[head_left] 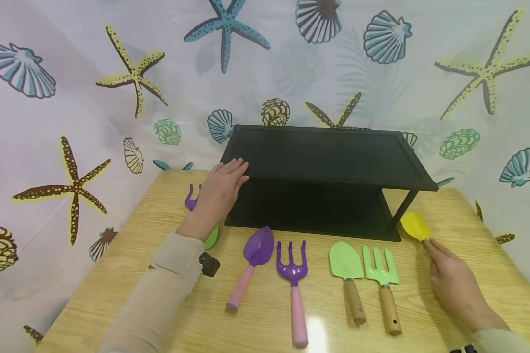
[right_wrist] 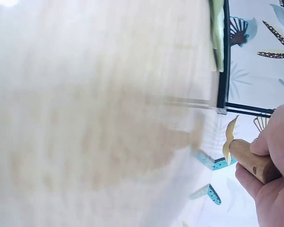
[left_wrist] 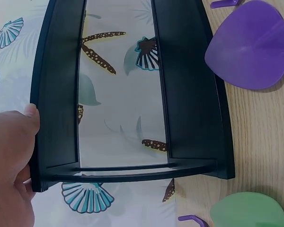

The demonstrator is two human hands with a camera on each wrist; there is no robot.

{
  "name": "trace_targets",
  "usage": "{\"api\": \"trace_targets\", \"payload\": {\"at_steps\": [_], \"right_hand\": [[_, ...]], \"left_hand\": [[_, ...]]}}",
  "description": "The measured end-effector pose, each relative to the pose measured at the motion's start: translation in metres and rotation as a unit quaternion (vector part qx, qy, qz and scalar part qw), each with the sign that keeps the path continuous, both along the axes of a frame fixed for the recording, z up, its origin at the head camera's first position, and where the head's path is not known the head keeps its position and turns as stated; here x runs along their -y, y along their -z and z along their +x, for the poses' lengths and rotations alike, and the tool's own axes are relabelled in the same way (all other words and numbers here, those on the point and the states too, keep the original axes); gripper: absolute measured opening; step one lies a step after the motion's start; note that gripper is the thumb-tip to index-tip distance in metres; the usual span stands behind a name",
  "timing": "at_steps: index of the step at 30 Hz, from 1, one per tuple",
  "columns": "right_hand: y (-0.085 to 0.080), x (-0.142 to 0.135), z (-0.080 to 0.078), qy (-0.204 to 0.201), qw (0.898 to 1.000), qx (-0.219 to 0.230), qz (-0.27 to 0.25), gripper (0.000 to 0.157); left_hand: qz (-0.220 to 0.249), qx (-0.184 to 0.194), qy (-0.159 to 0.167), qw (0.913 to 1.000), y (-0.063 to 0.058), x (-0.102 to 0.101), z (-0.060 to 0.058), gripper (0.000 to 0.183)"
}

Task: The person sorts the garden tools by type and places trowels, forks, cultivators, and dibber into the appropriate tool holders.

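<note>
My left hand [head_left: 221, 189] rests on the left end of the top panel of a black two-tier shelf [head_left: 327, 154], fingers straight. In the left wrist view its thumb lies at the panel's front edge. My right hand [head_left: 457, 282] holds a yellow garden trowel [head_left: 416, 225] by its wooden handle [right_wrist: 253, 161], beside the shelf's right front leg. The blade points away from me, and the right wrist view shows it nearly edge-on.
Before the shelf lie a purple trowel [head_left: 259, 245], a purple hand fork [head_left: 292, 269], a light green trowel [head_left: 345, 260] and a light green hand fork [head_left: 382, 274]. Left, a purple-pronged tool [head_left: 192, 203] and green blade [head_left: 212, 238] are partly hidden by my arm. Patterned cloth [head_left: 265, 88] hangs behind.
</note>
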State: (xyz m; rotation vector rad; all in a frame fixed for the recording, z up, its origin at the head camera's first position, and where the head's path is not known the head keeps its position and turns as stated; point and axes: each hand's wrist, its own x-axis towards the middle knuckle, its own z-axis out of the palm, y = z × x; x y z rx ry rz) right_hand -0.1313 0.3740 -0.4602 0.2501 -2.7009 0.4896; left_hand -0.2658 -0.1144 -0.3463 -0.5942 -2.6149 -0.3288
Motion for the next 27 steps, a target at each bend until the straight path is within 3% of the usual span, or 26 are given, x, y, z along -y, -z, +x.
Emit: {"api": "trace_targets", "payload": {"at_steps": [9, 19, 27], "right_hand": [[-0.017, -0.002, -0.003, -0.023, 0.991, -0.122, 0.048, 0.042], [-0.044, -0.003, -0.002, -0.02, 0.988, -0.137, 0.064, 0.04], [-0.074, -0.007, -0.012, -0.025, 0.977, -0.197, 0.079, 0.042]], "left_hand": [[-0.002, 0.002, -0.002, 1.0, 0.0, 0.0, 0.0, 0.044], [-0.001, -0.008, -0.001, 1.0, 0.001, 0.0, 0.001, 0.044], [0.002, -0.02, 0.001, 0.9998, 0.003, 0.0, -0.001, 0.043]]}}
